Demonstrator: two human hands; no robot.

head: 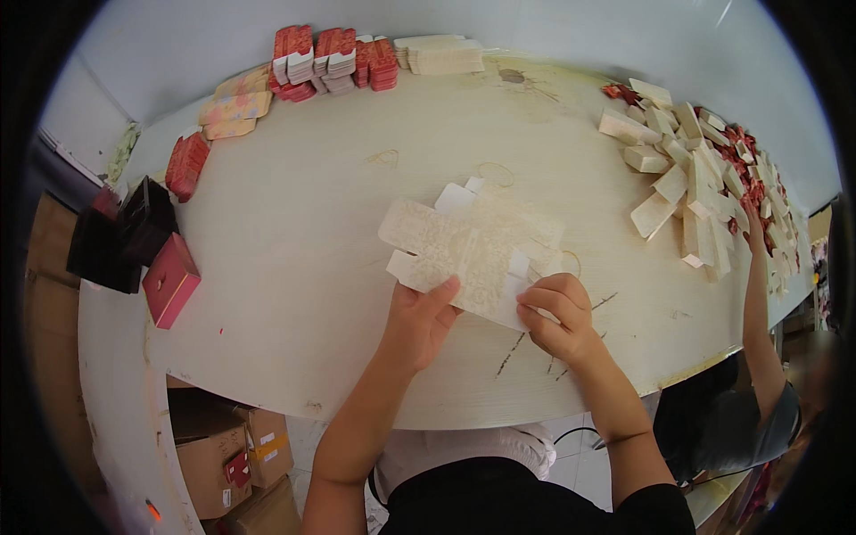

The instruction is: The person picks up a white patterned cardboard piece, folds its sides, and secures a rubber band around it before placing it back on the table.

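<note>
A flat, unfolded cream carton blank (468, 247) with a pale floral pattern is held tilted over the table, its white flaps sticking out. My left hand (421, 317) grips its near left edge, thumb on top and fingers beneath. At the lower right, the fingertips of my right hand (558, 314) pinch the plain white side panel (513, 291). Whether another blank lies under this one is hard to tell.
Red carton blanks (294, 53) and cream blanks (445, 55) are stacked at the back. Folded cream boxes (695, 167) pile up on the right, where another person's hand (756, 231) reaches in. A pink box (170, 281) and black trays (147, 214) stand left. Cardboard cartons (214, 468) sit below.
</note>
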